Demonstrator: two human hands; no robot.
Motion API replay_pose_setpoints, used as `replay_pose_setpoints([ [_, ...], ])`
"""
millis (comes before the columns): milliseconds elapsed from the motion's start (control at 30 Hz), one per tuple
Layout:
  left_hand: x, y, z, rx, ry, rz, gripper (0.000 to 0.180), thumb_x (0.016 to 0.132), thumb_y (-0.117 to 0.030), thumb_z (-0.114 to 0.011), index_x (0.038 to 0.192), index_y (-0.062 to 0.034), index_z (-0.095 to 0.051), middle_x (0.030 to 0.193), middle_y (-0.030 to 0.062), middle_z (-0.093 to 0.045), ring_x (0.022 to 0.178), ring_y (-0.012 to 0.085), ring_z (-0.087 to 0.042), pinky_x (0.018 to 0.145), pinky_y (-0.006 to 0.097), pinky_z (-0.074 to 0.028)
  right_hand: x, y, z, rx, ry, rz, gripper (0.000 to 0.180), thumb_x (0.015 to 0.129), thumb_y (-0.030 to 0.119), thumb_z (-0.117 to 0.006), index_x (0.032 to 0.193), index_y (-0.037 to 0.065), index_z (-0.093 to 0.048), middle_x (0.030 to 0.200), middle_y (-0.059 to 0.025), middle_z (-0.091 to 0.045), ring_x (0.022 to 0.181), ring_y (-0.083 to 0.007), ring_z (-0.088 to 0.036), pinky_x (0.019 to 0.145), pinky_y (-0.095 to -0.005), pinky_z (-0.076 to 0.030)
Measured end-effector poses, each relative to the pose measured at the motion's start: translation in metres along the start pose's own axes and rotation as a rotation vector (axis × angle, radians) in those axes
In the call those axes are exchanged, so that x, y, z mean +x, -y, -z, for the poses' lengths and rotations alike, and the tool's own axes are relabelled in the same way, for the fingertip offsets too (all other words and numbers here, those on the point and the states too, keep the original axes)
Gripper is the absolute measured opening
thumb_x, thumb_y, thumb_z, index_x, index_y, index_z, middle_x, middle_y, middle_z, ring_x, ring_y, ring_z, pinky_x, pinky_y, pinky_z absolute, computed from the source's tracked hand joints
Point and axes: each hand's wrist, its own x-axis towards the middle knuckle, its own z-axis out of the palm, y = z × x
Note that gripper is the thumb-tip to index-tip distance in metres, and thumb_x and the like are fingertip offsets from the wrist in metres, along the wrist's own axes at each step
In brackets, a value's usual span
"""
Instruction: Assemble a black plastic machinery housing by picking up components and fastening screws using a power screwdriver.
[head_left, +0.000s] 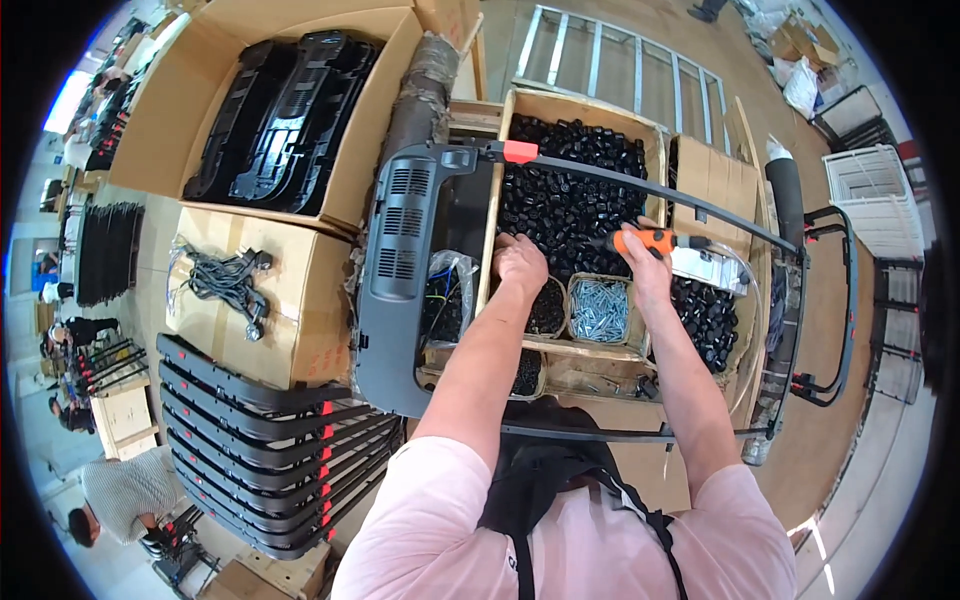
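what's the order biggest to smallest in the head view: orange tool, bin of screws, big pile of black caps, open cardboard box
1. Open cardboard box
2. Big pile of black caps
3. Orange tool and bin of screws: unsure; the tool looks longer but narrower, and the right hand covers part

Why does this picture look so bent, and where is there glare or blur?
In the head view, the fisheye lens makes the long dark rail look bowed and leaves the corners black; light burns out at the upper left edge; the black plastic covers shine; the orange driver shows little blur.
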Motion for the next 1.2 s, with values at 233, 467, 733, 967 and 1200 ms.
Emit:
replay_pose_setpoints([
  [233, 0.031, 0.019, -0.013, 0.123, -0.101, -0.133, 0.03, 0.1, -0.021, -0.059, 0.123, -0.0034, -0.061, 0.117, 0.0227, -0.063, 0.095, 0.0336, -0.074, 0.073, 0.041, -0.064, 0.078, -0.042, -0.021, -0.315, 0.011, -0.164, 0.055, 0.093, 0.019, -0.079, 0.141, 0.007, -0.054, 0.123, -0.0079, -0.068, 0.113, -0.0195, -0.065, 0.096, -0.0408, -0.056],
  [467, 0.021, 0.025, 0.002, 0.019, -0.241, -0.224, 0.016, 0.098, -0.012, -0.057, 0.113, -0.0067, -0.061, 0.11, 0.0179, -0.067, 0.089, 0.0305, -0.077, 0.068, 0.041, -0.064, 0.007, -0.008, -0.016, -1.38, 0.515, -0.148, 0.023, 0.088, 0.02, -0.067, 0.1, 0.003, -0.076, 0.083, -0.0182, -0.075, 0.082, -0.0354, -0.075, 0.079, -0.0441, -0.062],
  [733, -0.031, 0.036, 0.045, -1.445, 0.343, -0.267, 0.031, 0.101, -0.01, -0.057, 0.131, -0.0083, -0.057, 0.095, 0.0066, -0.067, 0.066, 0.0134, -0.062, 0.056, 0.029, -0.05, -0.028, -0.069, 0.034, -1.674, 0.729, 0.346, 0.019, 0.086, 0.009, -0.064, 0.102, -0.001, -0.064, 0.099, -0.0273, -0.072, 0.096, -0.0427, -0.072, 0.085, -0.0537, -0.057],
  [967, -0.099, 0.047, 0.022, -2.191, 0.748, -0.254, 0.015, 0.1, -0.023, -0.061, 0.107, -0.01, -0.062, 0.08, 0.0032, -0.059, 0.059, 0.0136, -0.055, 0.047, 0.027, -0.043, -0.014, -0.064, 0.055, -1.501, 0.609, 0.405, 0.018, 0.093, 0.015, -0.06, 0.104, 0.002, -0.066, 0.095, -0.0272, -0.07, 0.094, -0.0465, -0.069, 0.079, -0.0543, -0.055],
  [1200, -0.172, 0.044, -0.02, -1.821, 0.311, -0.209, 0.024, 0.103, -0.025, -0.059, 0.104, -0.004, -0.07, 0.078, 0.004, -0.068, 0.06, 0.0137, -0.063, 0.05, 0.031, -0.052, -0.054, -0.011, 0.037, -0.527, 0.646, -0.21, 0.016, 0.11, 0.028, -0.056, 0.103, 0.014, -0.058, 0.071, 0.0083, -0.046, 0.053, -0.0003, -0.04, 0.044, -0.0182, -0.03],
])
